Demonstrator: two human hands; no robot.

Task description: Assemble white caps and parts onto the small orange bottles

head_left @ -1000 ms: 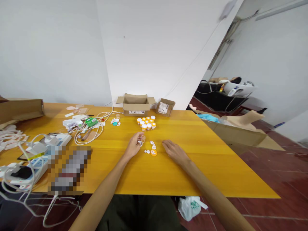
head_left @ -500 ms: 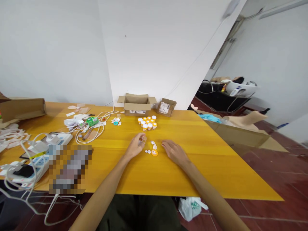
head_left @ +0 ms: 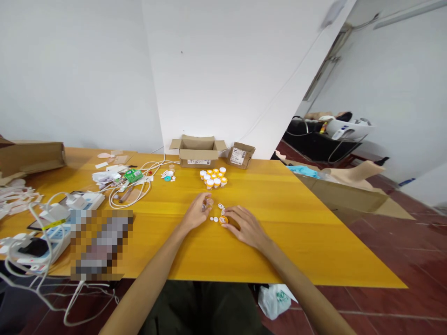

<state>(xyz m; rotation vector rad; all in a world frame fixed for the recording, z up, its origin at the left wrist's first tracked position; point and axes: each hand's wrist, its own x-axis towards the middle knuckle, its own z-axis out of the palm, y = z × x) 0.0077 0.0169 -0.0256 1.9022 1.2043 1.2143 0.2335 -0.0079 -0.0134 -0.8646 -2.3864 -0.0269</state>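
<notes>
My left hand (head_left: 195,213) is curled around a small clear plastic container (head_left: 210,203), partly hidden by the fingers. My right hand (head_left: 246,225) is low over the wooden table, thumb and fingers apart on either side of a round orange lid (head_left: 223,219) with a pale middle. Whether the fingertips touch that lid I cannot tell. Two white discs with dark holes, like small gears (head_left: 221,206), lie between my hands, one partly covered by the right fingers. Two small plain white discs (head_left: 215,219) lie just left of the orange lid.
Several orange-and-white capped containers (head_left: 216,177) stand grouped beyond my hands. Behind them are an open cardboard box (head_left: 198,155) and a smaller carton (head_left: 240,156). White and teal discs (head_left: 168,178) lie left, near cables, a power strip (head_left: 82,209) and a pixelated object (head_left: 103,244).
My right hand has moved left and its fingers have opened around the orange lid. My left hand stays in place with the clear container.
</notes>
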